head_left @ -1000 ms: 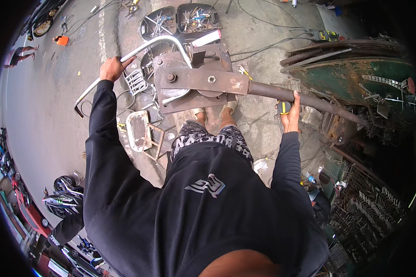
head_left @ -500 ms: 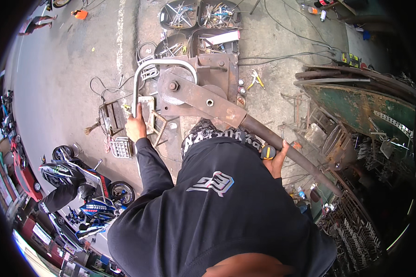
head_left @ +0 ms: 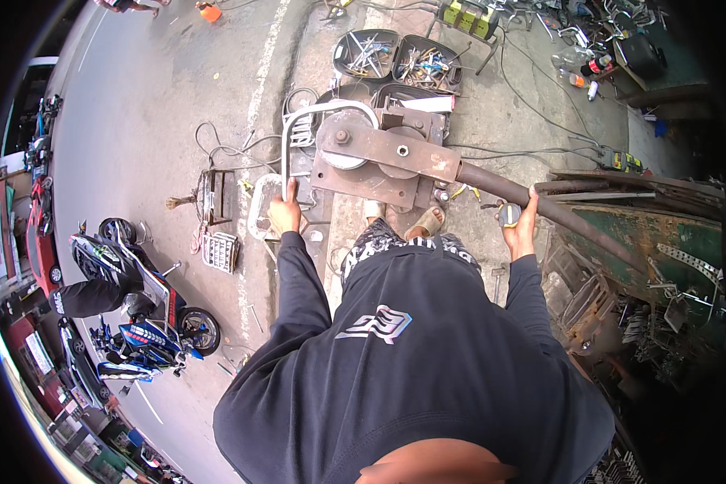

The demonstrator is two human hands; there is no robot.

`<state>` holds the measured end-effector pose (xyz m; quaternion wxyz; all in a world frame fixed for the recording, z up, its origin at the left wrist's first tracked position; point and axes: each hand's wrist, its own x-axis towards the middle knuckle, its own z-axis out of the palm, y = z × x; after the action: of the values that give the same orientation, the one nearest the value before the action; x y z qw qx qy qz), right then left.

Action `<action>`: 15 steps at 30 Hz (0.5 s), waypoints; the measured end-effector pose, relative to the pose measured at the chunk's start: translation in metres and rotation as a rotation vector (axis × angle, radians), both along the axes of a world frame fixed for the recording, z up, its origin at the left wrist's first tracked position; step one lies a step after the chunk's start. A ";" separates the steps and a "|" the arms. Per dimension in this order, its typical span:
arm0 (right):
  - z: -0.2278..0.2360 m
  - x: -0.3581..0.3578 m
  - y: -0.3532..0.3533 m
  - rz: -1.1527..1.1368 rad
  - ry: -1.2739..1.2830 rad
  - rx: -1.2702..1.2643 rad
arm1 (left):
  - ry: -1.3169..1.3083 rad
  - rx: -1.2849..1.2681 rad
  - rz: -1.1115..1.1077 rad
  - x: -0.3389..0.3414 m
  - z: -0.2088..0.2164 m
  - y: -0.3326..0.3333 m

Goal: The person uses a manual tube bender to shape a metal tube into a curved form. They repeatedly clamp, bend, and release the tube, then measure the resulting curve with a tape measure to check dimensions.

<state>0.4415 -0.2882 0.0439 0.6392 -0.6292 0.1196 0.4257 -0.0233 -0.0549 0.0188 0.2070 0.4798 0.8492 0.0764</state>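
My left hand [head_left: 285, 214] is closed around the lower end of a pale metal tube [head_left: 285, 149]. The tube curves over a round die on a rusty tube bender [head_left: 363, 179] and ends near its block. From the bender a flat arm [head_left: 436, 159] runs right into a long brown lever pipe [head_left: 577, 222]. My right hand [head_left: 523, 230] holds a round black-and-yellow tape measure [head_left: 509, 214] in its palm, its fingers against the near side of the lever. The underside of that grip is hidden.
Beyond the bender stand open bins of tools [head_left: 367, 56]. Cables [head_left: 540, 149] cross the floor to the right. A small metal frame [head_left: 215, 194] lies left, with a parked motorcycle [head_left: 149, 298] nearer. Stacked metal sheets [head_left: 613, 189] and scrap crowd the right side.
The lever has swung away from me about the bender, my right hand moving with it. My left hand keeps its grip on the tube. The whole view has shifted and turned slightly.
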 end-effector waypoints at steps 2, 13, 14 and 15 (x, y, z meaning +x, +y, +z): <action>0.004 0.009 0.000 0.188 0.007 -0.008 | -0.049 0.062 -0.114 -0.009 0.017 0.021; 0.043 -0.037 -0.019 0.992 0.256 0.284 | -0.232 0.150 0.028 0.024 -0.003 0.037; 0.047 -0.045 -0.011 1.021 0.284 0.312 | -0.368 0.207 0.095 0.034 0.004 0.064; 0.051 -0.055 -0.003 0.995 0.231 0.289 | -0.276 0.324 0.037 0.036 0.019 0.087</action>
<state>0.3863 -0.2914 0.0947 0.4226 -0.4644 -0.1837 0.7563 0.0130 0.0318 0.0376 0.2403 0.4762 0.7979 0.2808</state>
